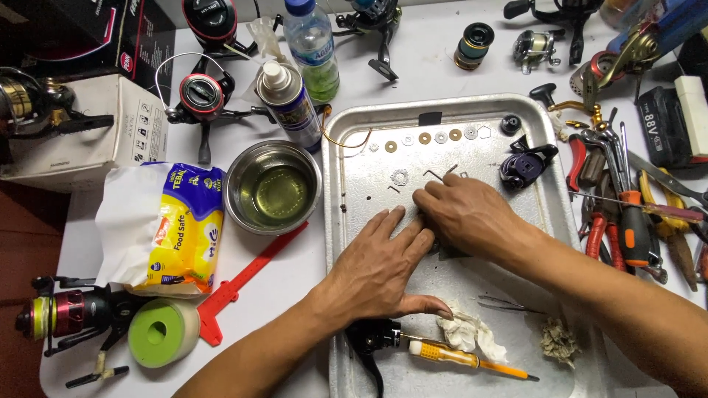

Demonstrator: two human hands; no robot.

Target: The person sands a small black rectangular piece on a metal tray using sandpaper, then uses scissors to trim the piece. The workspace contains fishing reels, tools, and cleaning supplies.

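Two bare hands meet at the centre of a dented metal tray (346,221) on a white bench (435,70), at work amid a dismantled fishing reel. The left hand (380,262) lies flat, palm down, fingers stretched out and holding nothing that shows. The right hand (461,214) crosses just above it, fingers curled down onto the tray floor over a small dark part (446,250) that peeks out beneath the wrist; whether the fingers actually pinch it cannot be told.

The strip-down looks well advanced. A row of washers (431,138) is laid out in order along the tray's upper edge, with a toothed ring (399,177) and thin wire springs (435,174) loose below it, and a dark reel body (522,166) waits at upper right of the tray. Nothing appears reassembled yet.

Cleaning gear stands ready: a steel bowl of yellowish fluid (273,188) just left of the tray, a spray can (289,99) above it, crumpled wipes (468,330) and a yellow-handled screwdriver (461,359) along the tray's lower edge. Pliers and screwdrivers (627,214) crowd the right of the frame.
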